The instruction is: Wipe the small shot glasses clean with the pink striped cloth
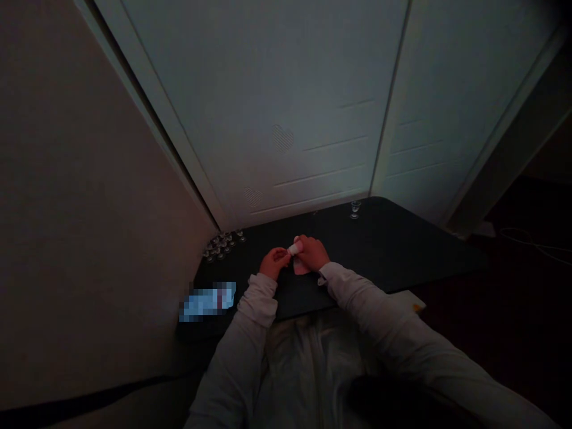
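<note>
In the dim light, my left hand (273, 263) is closed, its fingertips pinching what looks like a small stemmed glass, mostly hidden by fingers and cloth. Pressed against it from the right is my right hand (314, 252), closed on a pale cloth (301, 266). A whitish part of the cloth shows between the two hands, and a pinkish end hangs below the right fingers. Both hands are just above the middle of the dark table (357, 256).
Several small stemmed glasses (218, 244) cluster at the table's left back corner. One stemmed glass (355, 210) stands apart at the back right. A blurred bluish item (208, 301) lies front left. White panels (286, 89) rise behind the table; a wall (89, 238) borders it left.
</note>
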Demonstrator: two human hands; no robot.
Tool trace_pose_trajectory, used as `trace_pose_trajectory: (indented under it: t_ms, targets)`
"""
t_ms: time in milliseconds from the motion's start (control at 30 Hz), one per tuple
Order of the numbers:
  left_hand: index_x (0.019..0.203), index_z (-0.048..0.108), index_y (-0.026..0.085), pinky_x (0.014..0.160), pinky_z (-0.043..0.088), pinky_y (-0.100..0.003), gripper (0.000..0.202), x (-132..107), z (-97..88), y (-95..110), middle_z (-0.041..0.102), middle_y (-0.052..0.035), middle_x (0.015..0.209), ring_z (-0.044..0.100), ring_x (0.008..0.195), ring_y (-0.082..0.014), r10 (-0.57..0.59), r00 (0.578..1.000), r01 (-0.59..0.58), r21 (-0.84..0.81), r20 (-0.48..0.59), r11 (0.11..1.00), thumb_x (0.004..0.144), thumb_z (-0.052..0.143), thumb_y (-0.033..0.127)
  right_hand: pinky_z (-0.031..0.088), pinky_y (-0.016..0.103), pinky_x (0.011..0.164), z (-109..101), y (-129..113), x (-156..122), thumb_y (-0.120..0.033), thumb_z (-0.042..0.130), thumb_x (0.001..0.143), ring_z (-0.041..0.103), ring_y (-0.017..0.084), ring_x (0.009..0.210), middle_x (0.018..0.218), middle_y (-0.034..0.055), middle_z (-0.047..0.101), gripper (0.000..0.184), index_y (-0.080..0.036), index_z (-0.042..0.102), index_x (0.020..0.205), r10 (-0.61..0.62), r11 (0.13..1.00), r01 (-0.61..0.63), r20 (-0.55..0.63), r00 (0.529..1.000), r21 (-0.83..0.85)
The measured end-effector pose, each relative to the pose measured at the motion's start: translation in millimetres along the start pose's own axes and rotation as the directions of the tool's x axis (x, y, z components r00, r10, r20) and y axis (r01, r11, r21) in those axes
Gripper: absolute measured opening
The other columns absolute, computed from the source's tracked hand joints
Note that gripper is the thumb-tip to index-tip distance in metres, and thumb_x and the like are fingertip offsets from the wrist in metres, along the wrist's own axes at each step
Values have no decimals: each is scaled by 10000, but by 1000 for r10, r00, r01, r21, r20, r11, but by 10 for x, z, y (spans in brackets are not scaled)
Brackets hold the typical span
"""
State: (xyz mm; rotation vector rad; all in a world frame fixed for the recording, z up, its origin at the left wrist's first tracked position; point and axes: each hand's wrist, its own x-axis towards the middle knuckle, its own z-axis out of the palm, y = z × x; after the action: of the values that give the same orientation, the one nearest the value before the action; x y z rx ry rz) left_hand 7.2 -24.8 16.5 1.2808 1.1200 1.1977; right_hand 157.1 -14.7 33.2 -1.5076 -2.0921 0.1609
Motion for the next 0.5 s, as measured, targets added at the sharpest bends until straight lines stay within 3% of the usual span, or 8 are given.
trace_pose_trajectory:
  t_ms: [367,500]
  targets:
    - [777,523,127,491,393,-222,326,5,-8,7,566,-14,658,518,543,-90,-31,999,31,-25,-18,999,543,633,326,309,205,591,36,46,14,-293,422,736,537,125,702,808,38,595,198,-156,507,851,-21,989,9,80,997,150]
    - [792,529,134,501,398,-224,347,2,-13,6,573,-14,661,523,552,-94,-40,999,39,-18,-8,999,532,641,333,315,211,605,44,59,28,-287,442,717,520,128,709,784,44,582,177,-147,517,794,-41,986,37,21,999,164]
